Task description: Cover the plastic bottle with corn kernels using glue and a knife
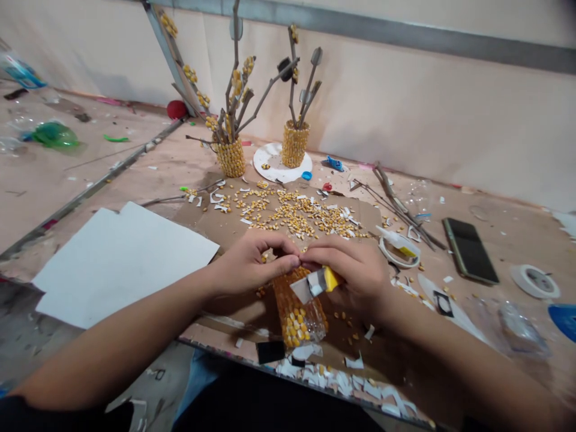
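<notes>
My left hand (263, 259) is closed in a pinch, its thumb and fingertip meeting the fingertips of my right hand (355, 267). Whatever lies between them is too small to make out. Tucked in my right hand is a yellow utility knife (332, 279), its metal blade pointing left. Under both hands lies a clear plastic container (317, 327), partly covered with rows of corn kernels (296, 327). Loose corn kernels (297, 219) and white scraps are scattered on a cardboard sheet (198, 213) just beyond my hands.
Two kernel-covered pots, one left (230, 157) and one right (294, 144), hold upright twigs. White sheets (130, 258) lie left. A phone (470, 249), tape roll (535, 282) and loose twigs (396, 201) lie right. White scraps (342, 381) line the near edge.
</notes>
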